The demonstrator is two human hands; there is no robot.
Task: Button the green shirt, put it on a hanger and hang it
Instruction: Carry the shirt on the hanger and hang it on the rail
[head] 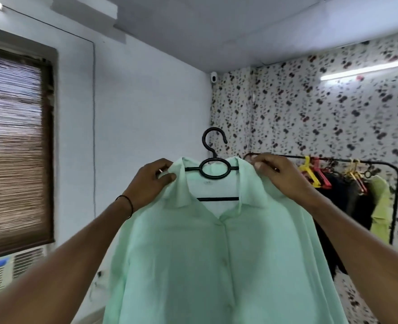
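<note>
Both hands, left hand [154,177] and right hand [271,170], pinch the mint-green buttoned shirt [216,253] at its shoulders, fingers closed on fabric, keeping it level on the black plastic hanger [213,169], probably heading for the black metal rack [394,199] behind.

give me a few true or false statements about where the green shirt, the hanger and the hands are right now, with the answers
1. The green shirt is on a black hanger. True.
2. The hanger's hook is already over the clothes rail. False: the hook is free in the air, and the rail stands behind and to the right.
3. The left hand and right hand each hold the shirt at a shoulder beside the collar. True.
4. The shirt front hangs wide open. False: the placket is closed below the collar, with buttons visible down it.
5. The rail holds no clothes. False: dark garments and a yellow-green garment hang there on coloured hangers.
</note>
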